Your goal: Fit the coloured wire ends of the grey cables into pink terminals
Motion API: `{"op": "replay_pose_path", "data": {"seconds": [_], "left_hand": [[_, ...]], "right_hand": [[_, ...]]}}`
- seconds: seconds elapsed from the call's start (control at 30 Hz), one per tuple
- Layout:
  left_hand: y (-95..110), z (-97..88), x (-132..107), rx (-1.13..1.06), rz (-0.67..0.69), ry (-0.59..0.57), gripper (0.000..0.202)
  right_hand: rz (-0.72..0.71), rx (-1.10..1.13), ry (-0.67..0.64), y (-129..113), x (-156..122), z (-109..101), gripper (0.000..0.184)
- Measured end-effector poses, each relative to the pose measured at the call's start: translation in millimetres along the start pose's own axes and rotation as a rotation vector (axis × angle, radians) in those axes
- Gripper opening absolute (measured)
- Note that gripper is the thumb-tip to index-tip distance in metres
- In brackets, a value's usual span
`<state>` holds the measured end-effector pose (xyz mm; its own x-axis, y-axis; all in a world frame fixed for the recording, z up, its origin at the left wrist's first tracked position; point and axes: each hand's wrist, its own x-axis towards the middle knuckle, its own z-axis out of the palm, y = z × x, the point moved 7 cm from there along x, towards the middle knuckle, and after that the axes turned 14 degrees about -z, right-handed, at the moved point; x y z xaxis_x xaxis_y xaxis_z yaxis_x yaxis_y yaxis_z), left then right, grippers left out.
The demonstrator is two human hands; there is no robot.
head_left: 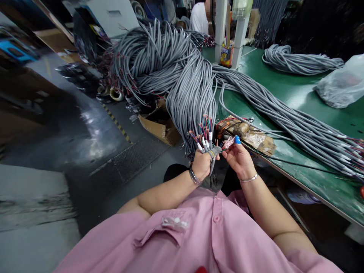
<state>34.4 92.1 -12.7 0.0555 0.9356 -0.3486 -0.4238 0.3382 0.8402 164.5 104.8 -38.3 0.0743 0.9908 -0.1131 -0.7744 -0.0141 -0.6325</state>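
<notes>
My left hand [201, 165] is closed around several grey cables [204, 145], whose ends stick up with white collars and fanned-out coloured wires. A grey wrapping with a yellow stripe [215, 152] shows at its fingers. Just to the right, my right hand [240, 161] pinches the thin coloured wires of one cable end, together with a small pinkish strip [228, 143]. A blue finger cover [237, 140] sits on one of its fingertips. The two hands almost touch. From the left hand's bunch, a thick hank of grey cable [193, 94] rises away behind.
A large coil of grey cable [148, 57] lies beyond. On the green table [301, 94] are a long cable bundle [273, 110], another coil [298, 60], a plastic bag [341, 83] and a taped cardboard piece [256, 138]. A cardboard box [157, 129] stands below. A person [199, 18] is at the back.
</notes>
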Motion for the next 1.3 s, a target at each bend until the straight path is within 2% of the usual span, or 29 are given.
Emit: {"op": "replay_pose_path", "data": {"seconds": [0.3,0.47,0.6,0.67,0.8,0.87,0.97,1.07,1.2,1.3], "left_hand": [[-4,-3.1,-1,0.121,0.005,0.007,0.027],[-6,-4.6,0,0.093,0.009,-0.012,0.026],[-8,-9.8,-3,0.059,0.029,-0.005,0.025],[-7,-11.4,-6,0.041,0.039,-0.002,0.025],[-4,-10.7,-9,0.026,0.05,0.001,0.025],[-3,-9.8,-9,0.038,0.057,0.002,0.025],[-4,-9.6,-9,0.059,0.058,-0.005,0.026],[-7,-11.7,-9,0.108,0.05,-0.008,0.026],[-9,-12.7,-11,0.237,0.072,-0.04,0.028],[-9,-14.4,-11,0.275,0.085,-0.04,0.029]], "right_hand": [[-0.043,0.043,-0.012,2,2,2,0.014],[-0.031,0.049,-0.019,4,-1,-1,0.027],[0.033,0.023,-0.05,6,-3,-2,0.041],[0.055,-0.013,-0.066,5,-3,-2,0.043],[0.002,-0.091,-0.085,0,1,0,0.033],[-0.007,-0.116,-0.089,-1,0,1,0.033],[0.066,-0.159,-0.144,2,-10,3,0.043],[0.139,-0.261,-0.229,4,-22,5,0.041],[0.045,-0.491,-0.197,-4,-28,1,0.031],[-0.034,-0.565,-0.222,-6,-29,3,0.028]]}}
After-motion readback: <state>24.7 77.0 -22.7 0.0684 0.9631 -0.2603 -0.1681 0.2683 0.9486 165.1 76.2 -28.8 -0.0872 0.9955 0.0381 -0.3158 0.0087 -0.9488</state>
